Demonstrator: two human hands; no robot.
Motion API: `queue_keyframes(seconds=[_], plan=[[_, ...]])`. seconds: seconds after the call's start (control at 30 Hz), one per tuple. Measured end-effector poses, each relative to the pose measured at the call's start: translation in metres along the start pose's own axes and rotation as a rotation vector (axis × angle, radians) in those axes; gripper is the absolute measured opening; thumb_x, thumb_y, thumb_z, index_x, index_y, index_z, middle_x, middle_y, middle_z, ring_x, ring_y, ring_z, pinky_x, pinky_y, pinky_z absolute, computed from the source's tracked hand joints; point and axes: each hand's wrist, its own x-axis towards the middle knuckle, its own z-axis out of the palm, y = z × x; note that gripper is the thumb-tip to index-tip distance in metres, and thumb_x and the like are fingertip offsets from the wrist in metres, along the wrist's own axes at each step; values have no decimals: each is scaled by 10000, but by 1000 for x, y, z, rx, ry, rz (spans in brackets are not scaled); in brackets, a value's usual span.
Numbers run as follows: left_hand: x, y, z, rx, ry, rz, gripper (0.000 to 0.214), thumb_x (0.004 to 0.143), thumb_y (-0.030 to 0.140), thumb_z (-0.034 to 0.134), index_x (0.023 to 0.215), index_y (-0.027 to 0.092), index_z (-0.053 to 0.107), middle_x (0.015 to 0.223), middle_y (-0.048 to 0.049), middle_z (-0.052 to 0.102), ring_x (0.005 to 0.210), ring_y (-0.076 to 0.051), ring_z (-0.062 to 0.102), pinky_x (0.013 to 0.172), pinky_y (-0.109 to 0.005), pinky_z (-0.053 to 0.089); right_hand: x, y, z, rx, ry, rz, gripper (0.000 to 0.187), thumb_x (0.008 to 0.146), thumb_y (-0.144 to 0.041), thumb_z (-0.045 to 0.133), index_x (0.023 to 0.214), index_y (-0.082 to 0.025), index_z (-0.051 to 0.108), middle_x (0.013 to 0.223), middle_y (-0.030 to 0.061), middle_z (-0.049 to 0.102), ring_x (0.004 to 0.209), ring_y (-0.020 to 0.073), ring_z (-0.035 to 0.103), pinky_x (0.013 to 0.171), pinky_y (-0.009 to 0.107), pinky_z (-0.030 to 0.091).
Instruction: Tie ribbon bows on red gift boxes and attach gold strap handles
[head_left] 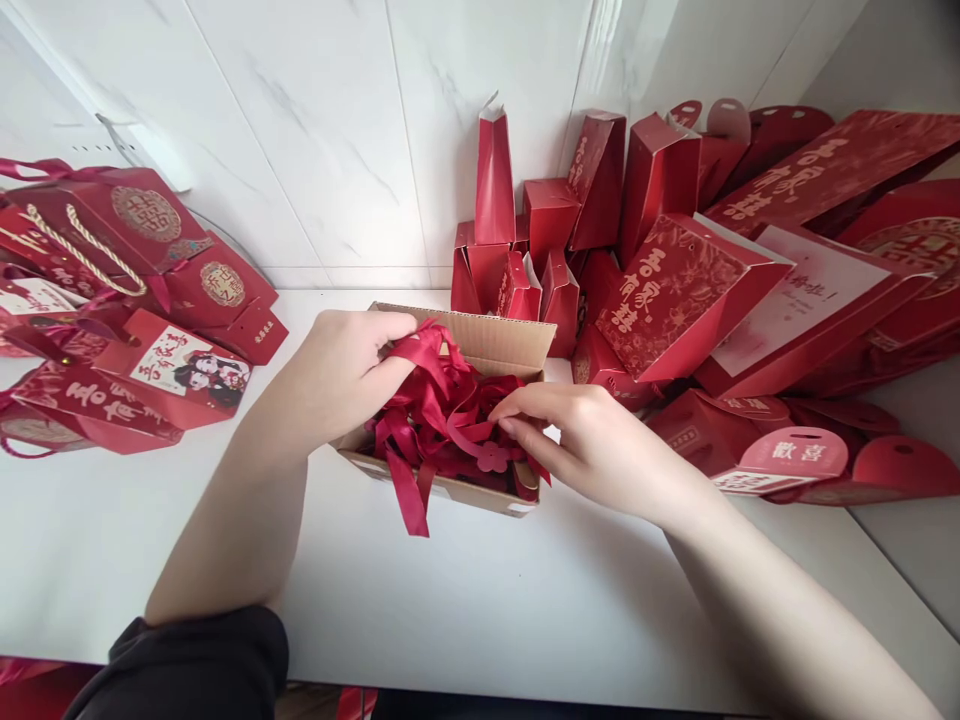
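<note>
Ribbons (436, 400) fill a box (502, 340) at the frame's centre, one end hanging over its front. The left hand (356, 365) pinches some; the right hand (589, 430) has fingertips narrowed at others, its grip unclear. Red cartons (682, 295) crowd the upper right.
</note>
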Motion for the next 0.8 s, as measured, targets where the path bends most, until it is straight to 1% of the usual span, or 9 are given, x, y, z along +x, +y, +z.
queue_keyframes(seconds=[0.07,0.13,0.23,0.33,0.43,0.5,0.6,0.7,0.8], plan=[[1,2,2,9,14,12,257,795,154,446,542,180,401,519,31,328,509,-101,291,473,-257,230,0,-4,2,84,-70,-110,208,947,-160,486,1018,-199,677,937,16,711,838,137,638,771,250,487],[2,4,5,18,39,27,265,791,144,440,540,180,362,522,31,300,520,-104,280,484,-257,233,1,-6,7,161,-212,-202,231,958,-139,456,1040,-192,665,993,19,709,881,125,643,783,226,487],[2,5,9,80,64,36,273,811,168,441,549,183,365,520,29,330,521,-112,305,496,-264,248,4,-2,16,39,-323,-193,260,982,-155,400,969,-179,659,944,39,702,849,145,635,764,261,480],[3,2,11,152,12,37,224,817,183,450,593,186,457,582,13,487,564,-130,434,535,-267,314,9,8,23,-252,-239,-50,301,1001,-227,389,858,-154,644,856,65,692,836,193,621,871,364,453],[6,-1,14,185,-20,48,176,814,170,445,696,187,574,765,-16,634,705,-170,568,636,-280,405,12,13,24,-399,-207,47,353,1006,-286,397,809,-133,647,833,82,686,865,214,619,1020,452,375],[7,-1,16,155,17,79,200,816,151,431,762,183,621,891,-31,677,815,-191,614,729,-293,448,12,11,24,-407,-169,12,366,1005,-297,399,831,-130,674,870,89,685,909,220,613,1052,458,352],[6,6,17,35,79,176,241,805,121,426,841,180,657,1027,-28,692,950,-192,629,846,-286,467,9,4,25,-306,-103,-152,335,993,-351,438,930,-175,715,1106,90,654,1060,231,573,1029,421,386],[2,12,16,-60,9,188,228,795,123,440,803,185,659,900,-3,701,842,-165,637,749,-252,484,7,1,30,-181,-128,-239,305,969,-419,482,1107,-245,692,1289,78,562,1158,232,534,1000,398,426],[-2,12,15,-96,-72,101,199,805,150,458,730,185,639,659,22,639,636,-132,593,574,-230,443,7,4,33,-197,-105,-162,370,983,-354,456,1290,-188,580,1277,125,564,1149,252,549,967,414,455]])
